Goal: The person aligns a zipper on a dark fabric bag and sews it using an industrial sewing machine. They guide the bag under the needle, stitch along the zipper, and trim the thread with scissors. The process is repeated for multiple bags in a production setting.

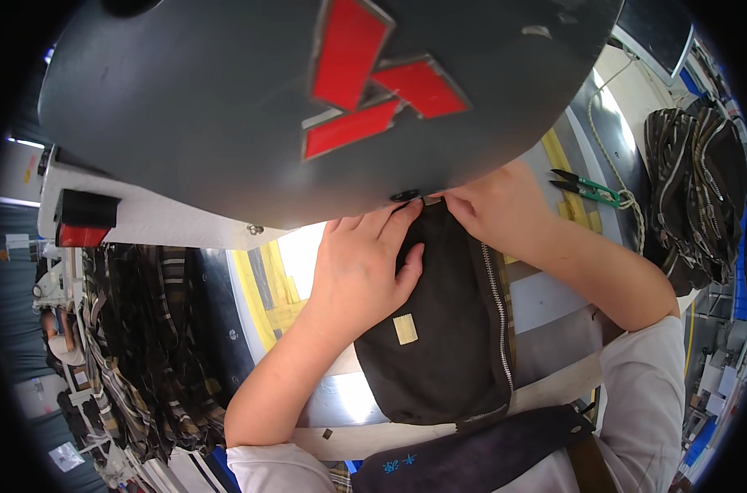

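A dark brown fabric piece (435,366) lies on the work plate, with a metal zipper (497,312) along its right side and a small cream patch (405,329) on it. My left hand (365,267) lies on its upper left, fingers stretched toward the machine. My right hand (492,209) has its fingertips closed on the fabric's top edge, just under a dark grey machine housing (209,99) with red shapes. That housing partly hides both hands' fingertips and whatever is beneath it.
Green-handled snips (599,194) on a cord lie right of my right hand. Dark zippered fabric pieces (694,193) are piled at right, plaid and dark cloth (156,345) at left. Another person (61,345) is at the far left. A white block (168,226) adjoins the housing.
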`<state>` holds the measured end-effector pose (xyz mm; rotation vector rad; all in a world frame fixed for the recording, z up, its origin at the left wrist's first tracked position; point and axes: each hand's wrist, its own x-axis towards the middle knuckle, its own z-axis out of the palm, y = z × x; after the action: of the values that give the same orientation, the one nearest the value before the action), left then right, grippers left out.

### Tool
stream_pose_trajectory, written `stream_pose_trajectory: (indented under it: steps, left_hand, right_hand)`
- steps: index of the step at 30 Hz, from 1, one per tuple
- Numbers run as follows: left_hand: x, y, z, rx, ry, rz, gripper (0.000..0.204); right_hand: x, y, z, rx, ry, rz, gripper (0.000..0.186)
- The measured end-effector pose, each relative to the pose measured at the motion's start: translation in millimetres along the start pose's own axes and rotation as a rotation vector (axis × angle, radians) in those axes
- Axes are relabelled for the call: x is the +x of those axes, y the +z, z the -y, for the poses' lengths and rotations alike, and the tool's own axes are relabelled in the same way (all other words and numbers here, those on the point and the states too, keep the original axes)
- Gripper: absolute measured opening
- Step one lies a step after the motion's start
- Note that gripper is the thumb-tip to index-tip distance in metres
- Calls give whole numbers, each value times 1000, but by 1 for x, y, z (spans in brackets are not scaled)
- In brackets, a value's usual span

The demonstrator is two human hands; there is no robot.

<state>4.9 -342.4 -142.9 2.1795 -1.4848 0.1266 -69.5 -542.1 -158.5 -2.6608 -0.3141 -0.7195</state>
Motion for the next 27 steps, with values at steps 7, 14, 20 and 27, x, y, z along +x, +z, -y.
stream_pose_trajectory:
  steps: [7,14,20,27]
  left_hand:
    - [-1,0,1,-30,-11,-3,40]
    - [1,-3,6,-70,27,32,41]
    - [1,-6,10,-69,52,47,42]
    - [1,-4,13,-52,82,62,45]
  right_hand:
    - [4,-4,5,-25,-49,-2,15]
    - [14,-5,-8,190,-48,127,14]
    - [7,-8,-11,40,-178,89,23]
    - [-5,-14,1,-197,-300,171,28]
